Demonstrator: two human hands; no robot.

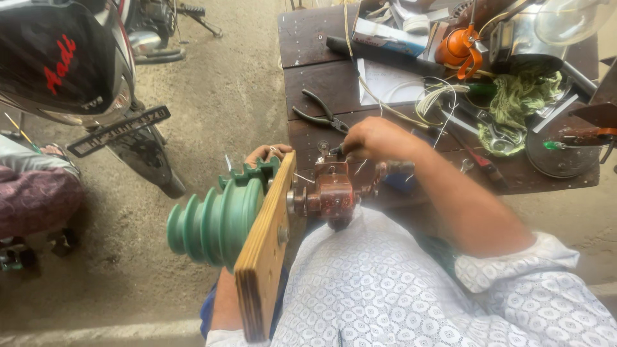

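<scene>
A wooden board (265,250) stands on edge in my lap. On its left face sits a green stepped pulley (212,222); on its right face is a rusty brown hand-cranked mechanism (331,193). My left hand (267,154) curls over the board's far top edge, above the green part. My right hand (373,138) is closed on a small dark knob or handle at the top of the brown mechanism. Thin pale wire trails near it.
A dark wooden bench (321,77) ahead carries pliers (321,114), white wire coils (427,96), an orange tool (459,48), green rag (520,103), a metal bowl (565,160) and papers. A parked motorcycle (71,71) stands at left on the concrete floor.
</scene>
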